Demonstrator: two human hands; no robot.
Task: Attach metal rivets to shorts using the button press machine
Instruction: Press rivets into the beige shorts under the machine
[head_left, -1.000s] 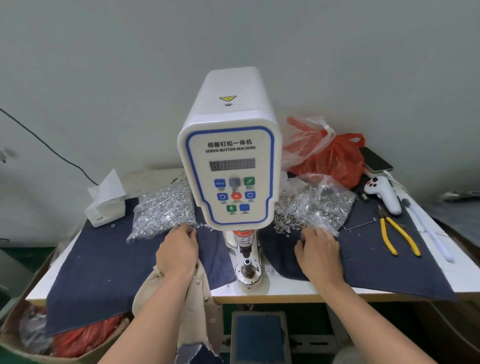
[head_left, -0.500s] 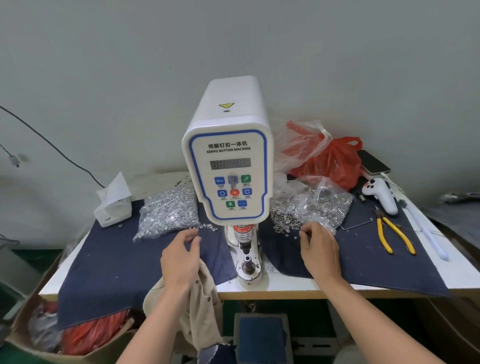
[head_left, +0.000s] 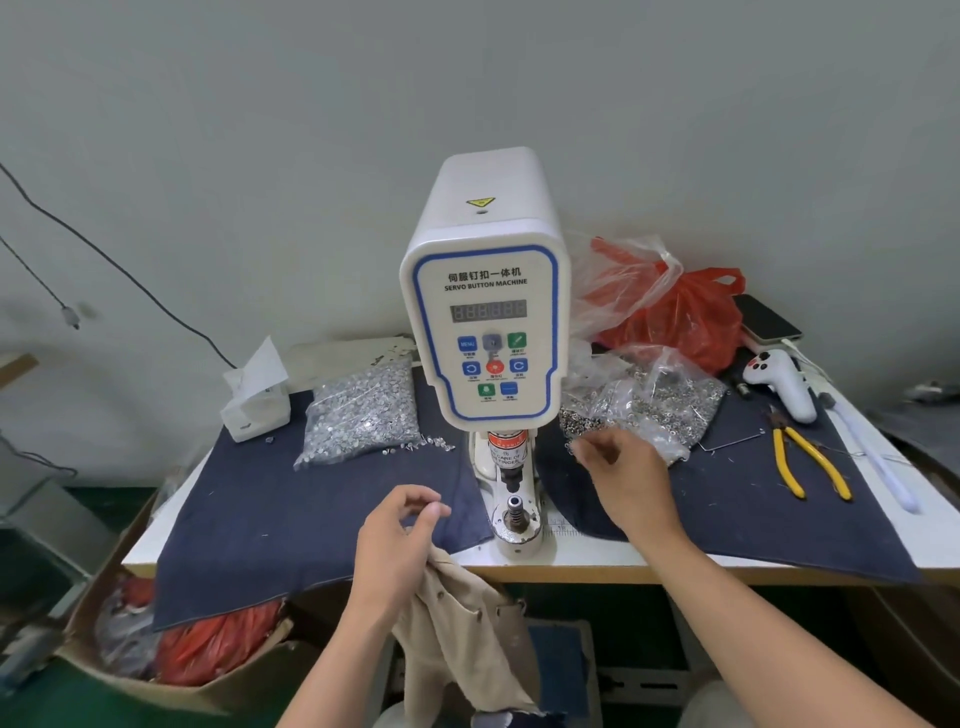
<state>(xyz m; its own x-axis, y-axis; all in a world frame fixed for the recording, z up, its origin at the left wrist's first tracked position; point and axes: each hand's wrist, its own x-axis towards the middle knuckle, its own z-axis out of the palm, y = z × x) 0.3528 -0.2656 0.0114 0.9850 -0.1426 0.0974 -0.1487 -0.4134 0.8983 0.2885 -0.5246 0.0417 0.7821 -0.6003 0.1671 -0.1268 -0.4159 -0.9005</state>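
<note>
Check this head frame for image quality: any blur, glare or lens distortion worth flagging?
Head view: even, soft light, no hard shadows; wide-angle bowing bends the table edge and spreads the forearms at the bottom corners; button machine panel text is sharp, without glare; left hand fingertips slightly soft; rivets in the bags glint but stay unresolved.

Both hands have drawn back from the rivet bags: left hand (head_left: 397, 540) nearer the shorts (head_left: 457, 623), right hand (head_left: 626, 480) lifted.
</note>
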